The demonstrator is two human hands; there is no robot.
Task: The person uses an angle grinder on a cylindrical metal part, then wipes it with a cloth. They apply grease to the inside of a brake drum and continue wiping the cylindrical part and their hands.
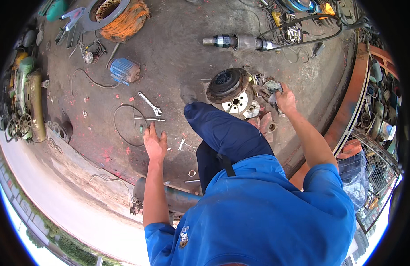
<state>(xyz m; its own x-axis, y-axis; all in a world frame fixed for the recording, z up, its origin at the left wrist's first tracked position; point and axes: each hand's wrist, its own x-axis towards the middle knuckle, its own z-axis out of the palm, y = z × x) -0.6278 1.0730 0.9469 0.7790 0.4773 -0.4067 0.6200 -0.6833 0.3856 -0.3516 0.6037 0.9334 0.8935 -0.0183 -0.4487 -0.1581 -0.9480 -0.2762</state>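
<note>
My left hand (155,144) hangs with fingers apart just below a T-handle tool (155,119), which lies near an adjustable wrench (154,109), a green-handled screwdriver (142,129) and a looped cable (114,124). My right hand (285,98) is closed on a crumpled greyish rag (273,86) at the right. Beside it a black round housing (226,82) rests near a white holed disc (234,102) and small loose metal parts (252,110). My bent knee in dark blue trousers (220,128) is between my hands.
A blue finned motor (123,71) and an orange-wound coil (123,24) lie upper left. A long shaft assembly (245,42) with black hoses is at the top. An orange steel edge (347,106) and wire cage (373,177) border the right. Machinery (34,97) stands at far left.
</note>
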